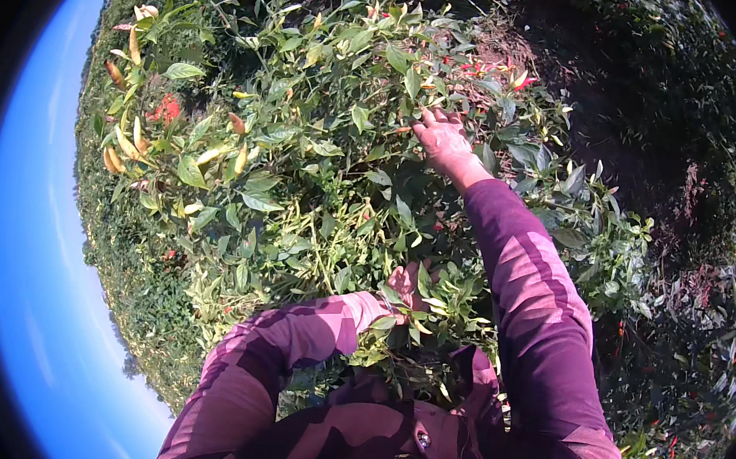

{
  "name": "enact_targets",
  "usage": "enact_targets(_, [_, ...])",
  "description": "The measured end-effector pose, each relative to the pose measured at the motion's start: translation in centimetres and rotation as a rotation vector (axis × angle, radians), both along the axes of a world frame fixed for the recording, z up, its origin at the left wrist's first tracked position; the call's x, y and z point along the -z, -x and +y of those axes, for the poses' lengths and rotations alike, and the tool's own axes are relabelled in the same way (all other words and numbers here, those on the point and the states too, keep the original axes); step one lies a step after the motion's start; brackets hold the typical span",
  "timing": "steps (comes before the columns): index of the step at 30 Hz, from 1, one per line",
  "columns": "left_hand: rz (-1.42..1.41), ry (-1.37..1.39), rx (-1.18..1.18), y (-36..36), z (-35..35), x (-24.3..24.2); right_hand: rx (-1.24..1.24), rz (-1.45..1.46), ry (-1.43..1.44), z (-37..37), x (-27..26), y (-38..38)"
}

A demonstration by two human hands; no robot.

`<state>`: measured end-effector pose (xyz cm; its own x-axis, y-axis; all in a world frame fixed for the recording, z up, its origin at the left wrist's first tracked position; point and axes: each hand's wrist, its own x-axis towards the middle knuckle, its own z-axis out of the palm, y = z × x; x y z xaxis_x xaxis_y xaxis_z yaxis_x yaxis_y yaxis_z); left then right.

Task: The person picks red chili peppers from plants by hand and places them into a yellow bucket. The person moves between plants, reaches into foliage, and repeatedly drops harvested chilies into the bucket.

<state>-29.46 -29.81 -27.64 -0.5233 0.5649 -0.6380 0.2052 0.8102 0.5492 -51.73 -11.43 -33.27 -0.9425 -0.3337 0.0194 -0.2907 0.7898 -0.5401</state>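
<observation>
My right hand (pixel 443 140) reaches forward, palm down, into the leaves of a chili pepper plant (pixel 322 146). Its bent fingertips are among the foliage, close to a small orange chili pepper (pixel 404 129); whether they grip anything is hidden. My left hand (pixel 406 284) is lower, nearer my body, partly covered by leaves. Pale yellow-green chili peppers (pixel 424 328) hang just beside it, and its fingers are too hidden to show a hold. Red chili peppers (pixel 481 68) show beyond my right hand, by dry brown ground.
Larger yellow and orange chili peppers (pixel 127 142) grow on branches at the left. A shaded strip of ground (pixel 612 125) runs along the right, with more pepper plants (pixel 667 436) beyond. A bright red patch (pixel 165 108) shows through the leaves. The field reaches the skyline.
</observation>
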Motion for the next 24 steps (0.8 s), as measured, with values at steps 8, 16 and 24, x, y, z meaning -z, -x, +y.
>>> enact_targets(8, [0.188,-0.436,-0.653,7.9,4.5,-4.7,-0.095,-0.014,0.113,2.0,1.3,-5.0])
enact_targets(16, [-0.347,-0.351,-0.76,12.2,2.7,-1.1,-0.29,-0.078,0.087,2.3,-5.5,-11.5])
enact_targets(24, [-0.891,-0.655,-1.309,7.8,1.6,-0.5,-0.273,-0.286,0.219,3.4,-7.9,-14.4])
